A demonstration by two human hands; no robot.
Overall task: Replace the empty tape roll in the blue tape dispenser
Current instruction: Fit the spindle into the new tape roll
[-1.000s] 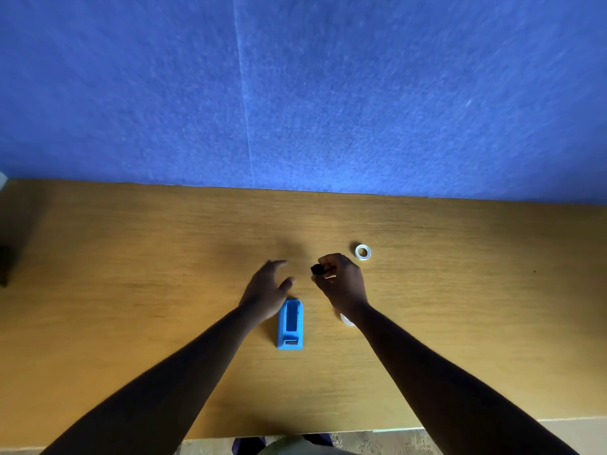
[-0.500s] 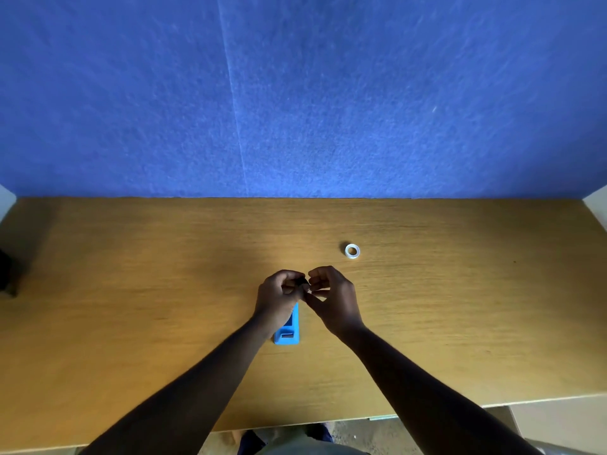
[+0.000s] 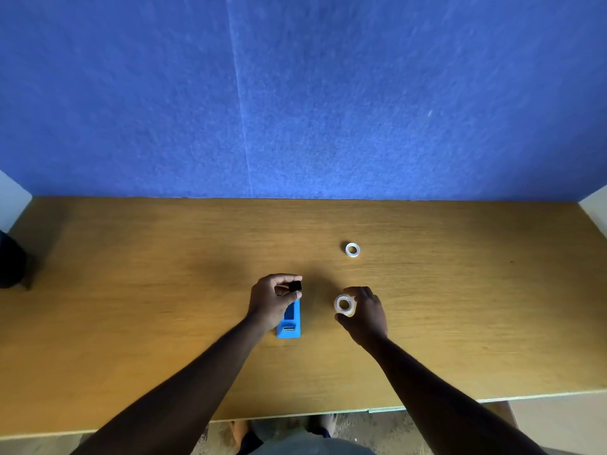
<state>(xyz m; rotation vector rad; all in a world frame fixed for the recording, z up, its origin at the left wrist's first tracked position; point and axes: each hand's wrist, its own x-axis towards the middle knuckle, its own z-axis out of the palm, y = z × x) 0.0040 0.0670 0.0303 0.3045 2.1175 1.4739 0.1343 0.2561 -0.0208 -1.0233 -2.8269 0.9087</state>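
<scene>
The blue tape dispenser lies on the wooden desk, partly under my left hand. That hand pinches a small black spool hub between thumb and forefinger, just above the dispenser's far end. My right hand holds a clear tape roll by its rim, to the right of the dispenser, its hole facing up. A smaller white ring, an empty tape core, lies flat on the desk further back.
A blue felt partition stands along the desk's far edge. A dark object sits at the far left edge. The near desk edge runs below my forearms.
My hands were together over the dispenser; they have now parted. The black hub went from my right hand to my left, and my right hand now holds the clear tape roll.
</scene>
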